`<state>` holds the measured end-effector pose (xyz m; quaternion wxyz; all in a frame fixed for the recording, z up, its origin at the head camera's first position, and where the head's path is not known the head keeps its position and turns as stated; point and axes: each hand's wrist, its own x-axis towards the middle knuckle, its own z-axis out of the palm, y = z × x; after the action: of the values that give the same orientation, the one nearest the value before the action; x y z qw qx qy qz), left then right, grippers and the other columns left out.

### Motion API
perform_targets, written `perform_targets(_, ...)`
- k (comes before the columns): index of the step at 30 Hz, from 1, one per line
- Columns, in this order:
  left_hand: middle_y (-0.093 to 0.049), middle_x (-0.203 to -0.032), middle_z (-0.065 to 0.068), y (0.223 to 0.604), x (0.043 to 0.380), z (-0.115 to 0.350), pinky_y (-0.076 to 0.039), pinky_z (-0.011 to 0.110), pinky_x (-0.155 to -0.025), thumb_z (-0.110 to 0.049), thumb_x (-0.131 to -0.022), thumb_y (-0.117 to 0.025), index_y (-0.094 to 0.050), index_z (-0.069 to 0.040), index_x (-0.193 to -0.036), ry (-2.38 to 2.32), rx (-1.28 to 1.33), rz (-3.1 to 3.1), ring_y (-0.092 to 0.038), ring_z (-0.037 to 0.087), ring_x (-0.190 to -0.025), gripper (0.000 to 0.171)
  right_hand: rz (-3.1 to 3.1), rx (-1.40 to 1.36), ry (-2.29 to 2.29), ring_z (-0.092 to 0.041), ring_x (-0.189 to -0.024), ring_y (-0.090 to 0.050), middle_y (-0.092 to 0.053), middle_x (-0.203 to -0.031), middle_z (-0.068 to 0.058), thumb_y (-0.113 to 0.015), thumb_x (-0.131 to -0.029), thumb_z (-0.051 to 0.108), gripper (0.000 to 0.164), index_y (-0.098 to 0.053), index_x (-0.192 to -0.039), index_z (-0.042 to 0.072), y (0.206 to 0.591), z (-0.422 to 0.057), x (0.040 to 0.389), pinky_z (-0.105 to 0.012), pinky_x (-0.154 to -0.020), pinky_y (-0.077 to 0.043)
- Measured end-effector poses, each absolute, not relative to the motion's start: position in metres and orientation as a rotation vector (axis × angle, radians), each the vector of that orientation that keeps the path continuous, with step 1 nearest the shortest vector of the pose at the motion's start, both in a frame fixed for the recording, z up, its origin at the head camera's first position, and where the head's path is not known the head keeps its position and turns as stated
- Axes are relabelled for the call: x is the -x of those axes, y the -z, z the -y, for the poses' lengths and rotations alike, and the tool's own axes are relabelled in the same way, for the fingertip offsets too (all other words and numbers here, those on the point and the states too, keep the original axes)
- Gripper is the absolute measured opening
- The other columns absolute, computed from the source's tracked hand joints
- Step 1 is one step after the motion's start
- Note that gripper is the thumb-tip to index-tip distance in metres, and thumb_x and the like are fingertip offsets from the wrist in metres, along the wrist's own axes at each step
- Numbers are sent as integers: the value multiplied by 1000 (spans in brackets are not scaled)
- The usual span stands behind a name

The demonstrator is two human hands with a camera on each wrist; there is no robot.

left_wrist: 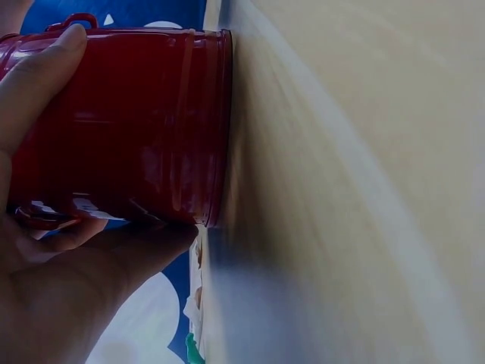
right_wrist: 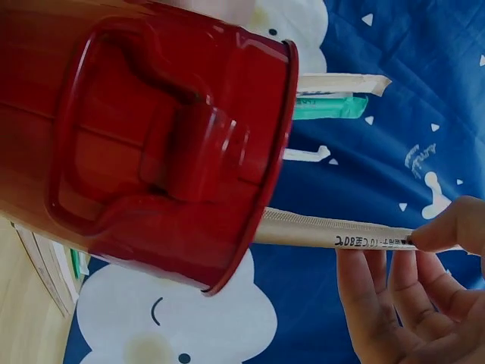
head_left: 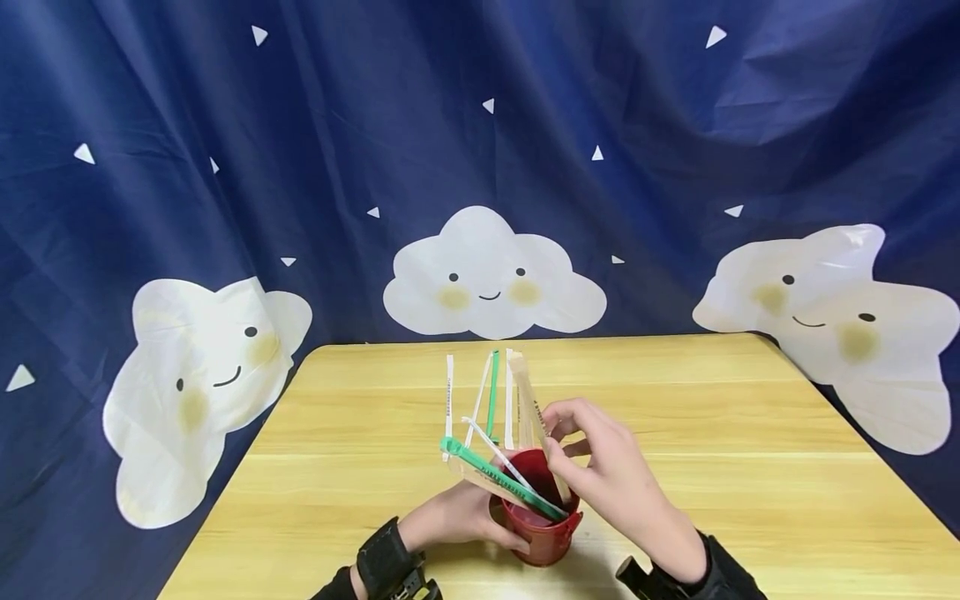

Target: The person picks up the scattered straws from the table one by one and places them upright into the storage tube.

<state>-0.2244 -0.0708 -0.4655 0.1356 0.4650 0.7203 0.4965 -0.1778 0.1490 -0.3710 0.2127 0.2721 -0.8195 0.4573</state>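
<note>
My left hand [head_left: 453, 514] holds a small red metal bucket [head_left: 546, 546] upright on the table, thumb on the near side. The left wrist view shows its fingers around the bucket wall [left_wrist: 129, 121]. With my right hand [head_left: 611, 467], I pinch a straw in a brown paper wrapper [right_wrist: 303, 230] between thumb and fingers. Its lower end is inside the bucket. A green-wrapped straw [head_left: 487, 472], a thin white-wrapped straw [head_left: 491, 443] and another brown-wrapped straw [head_left: 472, 475] lean out of the bucket to the left.
Behind the bucket, several wrapped straws lie on the wooden table [head_left: 712, 417], among them a white one [head_left: 449, 387] and a green one [head_left: 492, 392]. A dark blue curtain [head_left: 420, 100] with white clouds hangs past the table's far edge.
</note>
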Motion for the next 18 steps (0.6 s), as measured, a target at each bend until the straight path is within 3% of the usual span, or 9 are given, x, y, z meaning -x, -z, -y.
perform_targets(5, -51, -145, 12, 453, 219, 72, -40, 34, -115, -3, -79, -87, -37, -8, -150, -1445, -1327, -2074, -51, 19, -133, 87, 2296, -756, -1276, -5, -83, -63, -63, -93, 7, -67, -87, -4, 31, -63, -107, 19, 372, -146, 177, -25, -66, -61)
perform_targets(11, -51, -146, 3, 467, 224, 72, -41, 32, -115, -8, -78, -88, -37, -14, -151, -1412, -1327, -2115, -50, 12, -133, 89, 2307, -739, -1279, -4, -83, -63, -63, -96, 8, -68, -87, -4, 30, -63, -108, 18, 373, -146, 177, -25, -66, -61)
perform_targets(18, -55, -144, 3, 478, 231, 71, -44, 32, -112, -11, -79, -88, -39, -15, -151, -1421, -1390, -2075, -53, 14, -132, 87, 2328, -735, -1273, -4, -84, -63, -64, -99, 8, -67, -87, -3, 29, -64, -110, 14, 373, -146, 178, -24, -67, -61)
